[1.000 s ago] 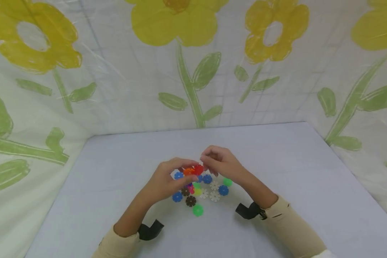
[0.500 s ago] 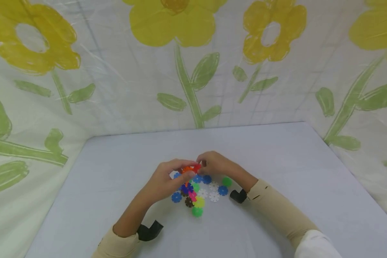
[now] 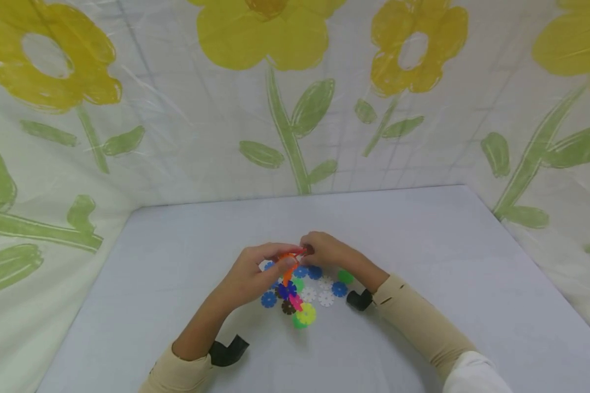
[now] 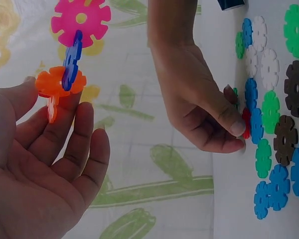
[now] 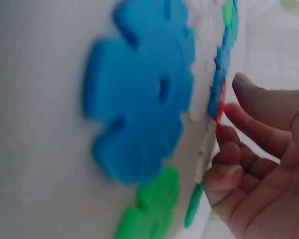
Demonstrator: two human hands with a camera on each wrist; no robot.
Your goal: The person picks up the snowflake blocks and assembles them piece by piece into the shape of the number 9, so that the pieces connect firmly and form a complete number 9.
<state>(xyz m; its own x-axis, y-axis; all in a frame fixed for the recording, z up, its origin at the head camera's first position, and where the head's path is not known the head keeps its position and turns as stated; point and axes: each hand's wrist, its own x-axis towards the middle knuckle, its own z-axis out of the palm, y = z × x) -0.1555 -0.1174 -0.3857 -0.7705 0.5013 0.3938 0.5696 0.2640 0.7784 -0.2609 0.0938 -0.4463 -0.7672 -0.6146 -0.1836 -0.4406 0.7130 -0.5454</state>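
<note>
My left hand (image 3: pixel 267 267) pinches the orange disc (image 4: pixel 55 84) at the top of a chain of notched plastic discs. A blue disc (image 4: pixel 72 59) and a pink disc (image 4: pixel 81 20) are slotted on below it. In the head view the chain (image 3: pixel 295 297) hangs down to a yellow disc (image 3: pixel 306 314) over the table. My right hand (image 3: pixel 324 248) reaches down to the loose discs. Its thumb and fingertips (image 4: pixel 234 127) pinch a red disc (image 4: pixel 245 122) lying among them, and that red disc (image 5: pixel 220 107) shows edge-on in the right wrist view.
Loose blue (image 3: pixel 269 298), white (image 3: pixel 326 298), green (image 3: pixel 345 276) and brown (image 3: pixel 288 307) discs lie in a cluster on the pale table (image 3: pixel 423 245). A flower-print sheet (image 3: pixel 295 109) walls the table at the back and both sides. A large blue disc (image 5: pixel 139 99) fills the right wrist view.
My right hand left the top of the chain and dropped to the loose discs on the table. The chain now hangs longer from my left hand.
</note>
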